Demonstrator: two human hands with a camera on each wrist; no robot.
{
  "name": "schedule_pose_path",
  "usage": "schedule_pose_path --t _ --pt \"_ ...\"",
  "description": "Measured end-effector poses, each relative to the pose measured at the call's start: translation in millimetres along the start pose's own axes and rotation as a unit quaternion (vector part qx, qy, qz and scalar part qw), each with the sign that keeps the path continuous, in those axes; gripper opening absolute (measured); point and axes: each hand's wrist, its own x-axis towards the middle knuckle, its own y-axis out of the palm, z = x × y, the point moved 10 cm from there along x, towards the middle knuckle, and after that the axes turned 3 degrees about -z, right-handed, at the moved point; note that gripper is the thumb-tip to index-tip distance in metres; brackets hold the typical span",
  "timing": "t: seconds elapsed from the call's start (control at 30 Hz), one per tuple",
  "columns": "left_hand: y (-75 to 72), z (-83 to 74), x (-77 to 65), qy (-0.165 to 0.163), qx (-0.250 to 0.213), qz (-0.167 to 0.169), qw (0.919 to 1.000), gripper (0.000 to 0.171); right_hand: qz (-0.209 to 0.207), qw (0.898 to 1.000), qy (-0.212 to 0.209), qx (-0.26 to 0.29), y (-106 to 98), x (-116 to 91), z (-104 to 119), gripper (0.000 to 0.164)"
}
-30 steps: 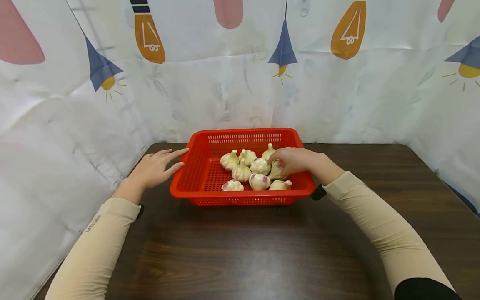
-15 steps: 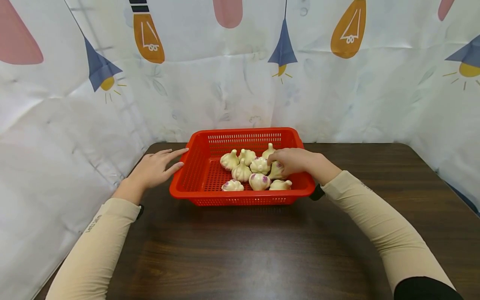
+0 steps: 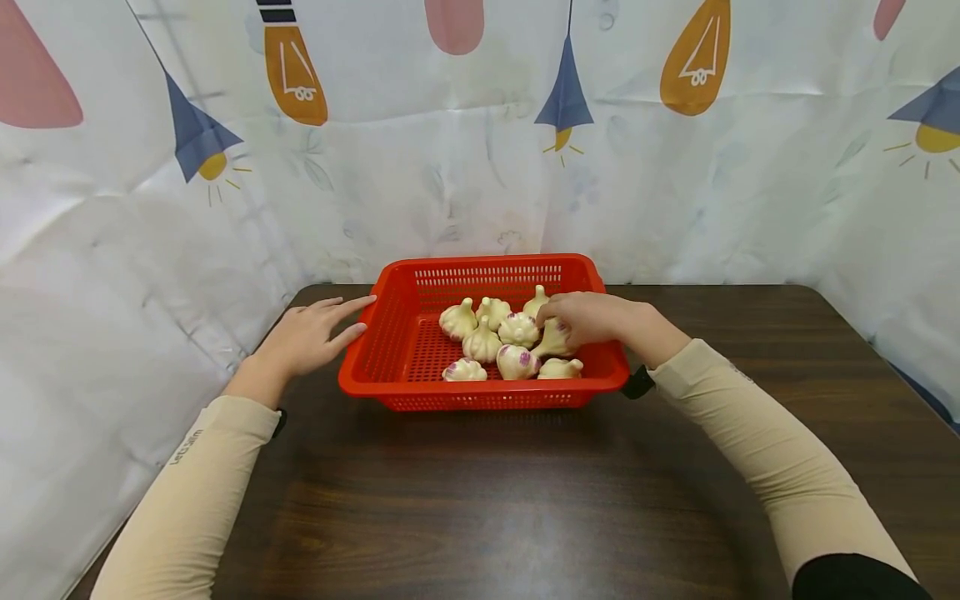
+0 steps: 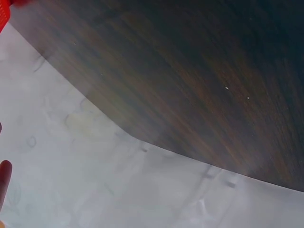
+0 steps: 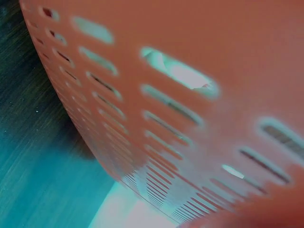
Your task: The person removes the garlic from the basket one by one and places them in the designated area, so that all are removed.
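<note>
A red plastic basket (image 3: 480, 389) with slotted walls stands on the table and holds several garlic bulbs (image 3: 482, 342). Over its right end reaches my right hand (image 3: 588, 319), whose fingers grip one garlic bulb (image 3: 553, 337) with its stem towards the lower left; the palm side is hidden. My left hand (image 3: 303, 337) is at the basket's left rim, fingers extended, with a fingertip at the edge. Only a fingertip (image 4: 4, 175) and a bit of the basket (image 4: 3, 14) show in the left wrist view. The slotted basket wall (image 5: 199, 128) fills most of the right wrist view.
The dark wooden table (image 3: 465, 500) extends in front of the basket and to both sides. Behind it hangs a white curtain (image 3: 465, 183) printed with lamps and bulbs, which also runs along the left and right.
In my right hand the garlic bulb has tilted slightly, its stem now nearer the purple-marked bulb beside it. My left hand and the basket stay where they were.
</note>
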Motion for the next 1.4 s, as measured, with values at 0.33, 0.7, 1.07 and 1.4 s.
schedule_pose_path --t 0.33,0.7,1.07,1.4 --pt "-0.9 -0.3 0.4 0.001 -0.001 -0.001 1.0 0.057 -0.022 1.0 -0.003 0.009 -10.5 -5.6 -0.1 0.04" --pt "0.0 1.7 -0.4 0.002 0.005 0.004 1.0 0.057 -0.076 0.997 -0.029 0.006 -23.2 -21.6 7.2 0.04" --pt "-1.1 1.0 0.8 -0.001 0.0 -0.004 1.0 0.056 -0.174 0.981 -0.09 0.014 -38.9 -44.4 14.5 0.043" --pt "-0.9 0.1 -0.2 -0.005 -0.003 0.004 1.0 0.057 -0.285 0.946 -0.143 0.054 -46.2 -68.7 15.1 0.047"
